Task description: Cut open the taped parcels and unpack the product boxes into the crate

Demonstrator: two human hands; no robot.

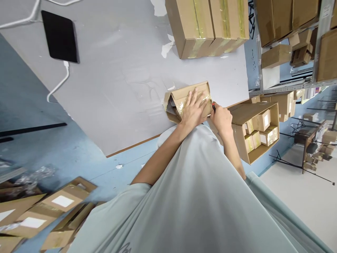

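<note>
A small cardboard box (181, 94) with shiny clear tape lies near the table's front edge. Its left end gapes, and something grey shows inside. My left hand (193, 107) presses flat on top of the box, fingers spread. At the box's right end, my right hand (222, 117) is closed around a red-and-black utility knife (213, 106). Only a bit of its handle shows; the blade is hidden, so I cannot tell whether it touches the tape.
Taped cartons (197, 28) stand at the table's back. A black phone (60, 37) with a white cable lies left. An open carton (238, 123) holding small boxes is right of the table, below shelving (286, 86). More boxes (63, 200) lie at lower left.
</note>
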